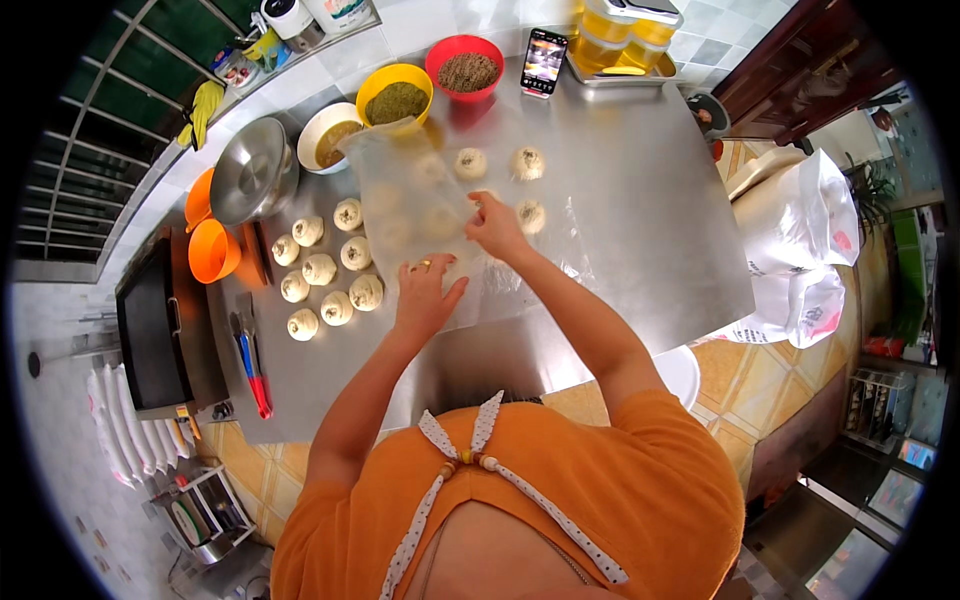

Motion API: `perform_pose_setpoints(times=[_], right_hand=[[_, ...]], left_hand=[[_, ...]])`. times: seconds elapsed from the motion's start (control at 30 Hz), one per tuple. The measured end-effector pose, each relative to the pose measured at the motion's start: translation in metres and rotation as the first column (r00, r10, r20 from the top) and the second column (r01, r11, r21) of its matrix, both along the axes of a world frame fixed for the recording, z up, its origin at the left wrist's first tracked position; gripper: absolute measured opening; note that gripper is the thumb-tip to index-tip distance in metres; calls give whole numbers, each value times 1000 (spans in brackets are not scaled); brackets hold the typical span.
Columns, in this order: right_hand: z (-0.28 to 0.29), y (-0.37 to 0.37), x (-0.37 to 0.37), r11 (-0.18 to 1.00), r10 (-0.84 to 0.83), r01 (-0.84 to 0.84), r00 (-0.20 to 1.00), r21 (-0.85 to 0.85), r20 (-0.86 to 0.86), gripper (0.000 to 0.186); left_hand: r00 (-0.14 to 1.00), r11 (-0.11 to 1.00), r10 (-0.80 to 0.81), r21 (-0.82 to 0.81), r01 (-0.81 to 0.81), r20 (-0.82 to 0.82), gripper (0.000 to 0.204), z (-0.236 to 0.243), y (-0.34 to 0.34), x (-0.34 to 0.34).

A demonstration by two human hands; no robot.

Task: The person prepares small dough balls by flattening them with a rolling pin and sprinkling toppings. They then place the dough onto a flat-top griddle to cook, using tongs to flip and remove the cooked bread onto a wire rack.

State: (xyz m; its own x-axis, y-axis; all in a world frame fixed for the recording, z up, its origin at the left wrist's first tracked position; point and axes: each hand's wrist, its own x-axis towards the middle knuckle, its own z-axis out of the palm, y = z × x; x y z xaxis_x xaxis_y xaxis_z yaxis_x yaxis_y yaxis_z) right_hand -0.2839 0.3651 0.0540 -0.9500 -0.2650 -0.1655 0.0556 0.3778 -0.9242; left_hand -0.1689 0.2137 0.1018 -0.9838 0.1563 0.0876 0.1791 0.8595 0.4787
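A clear plastic sheet (385, 180) lies over part of the steel table, and several pale round dough pieces show faintly through it. My left hand (424, 300), with a ring on one finger, rests on the sheet's near edge with its fingers apart. At the sheet's right side, my right hand (494, 228) is closed, pinching the plastic between thumb and finger. Uncovered dough buns (319, 269) with dark-specked tops stand in a group to the left. Beyond my right hand are more uncovered dough pieces (528, 163).
Along the back stand a steel bowl (255, 172), a white bowl (318, 135), a yellow bowl (394, 80) of green filling, a red bowl (465, 58) of brown filling and a phone (543, 62). Tongs (250, 355) lie at the left; white sacks (795, 220) stand right.
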Motion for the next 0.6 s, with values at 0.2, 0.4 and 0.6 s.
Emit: perform_pose_setpoints(times=[0.2, 0.4, 0.6], right_hand=[[-7, 37, -1, 973, -27, 37, 999, 229, -44, 52], [5, 64, -10, 905, -1, 90, 978, 416, -208, 55], [0, 126, -112, 714, 199, 365, 712, 598, -673, 54]], left_hand=[[997, 997, 64, 56, -61, -44, 39, -18, -43, 47], [978, 977, 206, 48, -207, 15, 37, -33, -76, 88], [955, 956, 294, -10, -294, 38, 37, -38, -79, 105]])
